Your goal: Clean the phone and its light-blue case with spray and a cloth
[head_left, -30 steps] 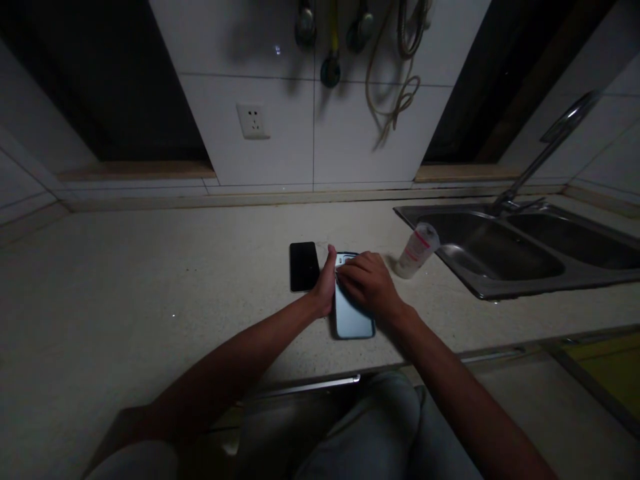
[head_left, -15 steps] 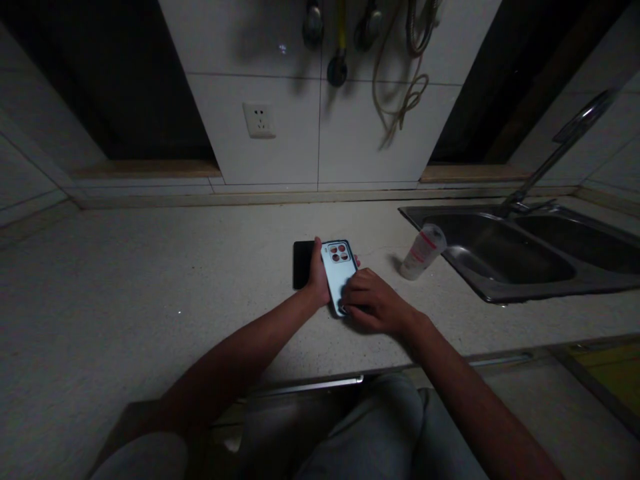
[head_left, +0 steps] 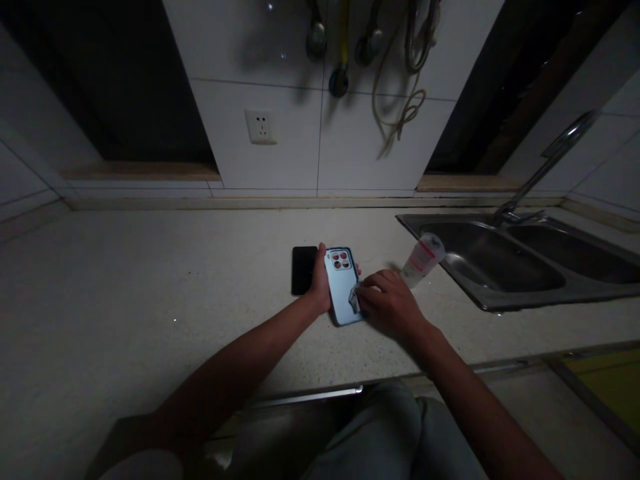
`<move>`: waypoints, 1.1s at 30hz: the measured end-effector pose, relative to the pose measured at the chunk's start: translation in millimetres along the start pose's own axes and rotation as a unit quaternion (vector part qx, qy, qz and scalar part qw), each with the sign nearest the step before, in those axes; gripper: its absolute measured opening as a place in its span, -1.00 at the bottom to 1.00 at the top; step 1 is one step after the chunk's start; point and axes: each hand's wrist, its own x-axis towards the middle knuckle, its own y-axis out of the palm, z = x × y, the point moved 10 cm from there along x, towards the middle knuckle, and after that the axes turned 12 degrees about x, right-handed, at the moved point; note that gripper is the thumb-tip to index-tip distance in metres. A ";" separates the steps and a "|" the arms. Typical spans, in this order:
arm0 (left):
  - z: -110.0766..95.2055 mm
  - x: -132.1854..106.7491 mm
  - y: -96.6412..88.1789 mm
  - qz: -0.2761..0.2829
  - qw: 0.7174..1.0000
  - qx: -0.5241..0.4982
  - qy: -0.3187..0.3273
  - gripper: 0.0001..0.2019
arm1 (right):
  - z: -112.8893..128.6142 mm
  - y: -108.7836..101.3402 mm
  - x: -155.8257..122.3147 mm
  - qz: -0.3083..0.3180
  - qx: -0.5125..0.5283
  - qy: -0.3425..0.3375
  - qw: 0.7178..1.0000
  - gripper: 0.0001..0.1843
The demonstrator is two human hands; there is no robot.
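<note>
My left hand [head_left: 321, 283] is closed round the left edge of a light blue phone case [head_left: 341, 293], with fingertips showing at its far right side. Skin tones show through the round camera holes at the case's top. In my right hand [head_left: 389, 300], a small grey-white crumpled wipe [head_left: 354, 298] is pinched and pressed against the lower right part of the case; its material is hard to make out. A black phone [head_left: 303, 270] lies flat on the counter, just left of my left hand.
A clear plastic cup with red print [head_left: 424, 257] leans beyond my right hand. Farther right is a steel double sink [head_left: 487, 303] with a tall faucet [head_left: 545, 167]. The pale counter [head_left: 125, 280] meets a tiled wall with a socket [head_left: 261, 127], pipe fittings and a hanging cord [head_left: 400, 123].
My right hand has shifted up and to the right over the case, bringing the wipe into view. My left hand still holds the case. The camera view has tilted slightly.
</note>
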 end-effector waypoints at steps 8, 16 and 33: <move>-2.9 0.4 1.3 -0.026 0.999 -0.033 0.019 -0.47 | -40.0 14.3 33.0 0.005 -0.064 0.108 0.992 -0.81; 10.3 5.8 -16.2 -0.078 0.997 -0.017 -0.013 -0.44 | -49.2 34.2 65.4 -0.043 0.010 0.101 0.994 -0.75; 3.7 6.9 -10.9 -0.037 0.998 -0.046 -0.010 -0.33 | 0.7 30.5 30.2 0.178 0.357 0.003 0.917 -0.87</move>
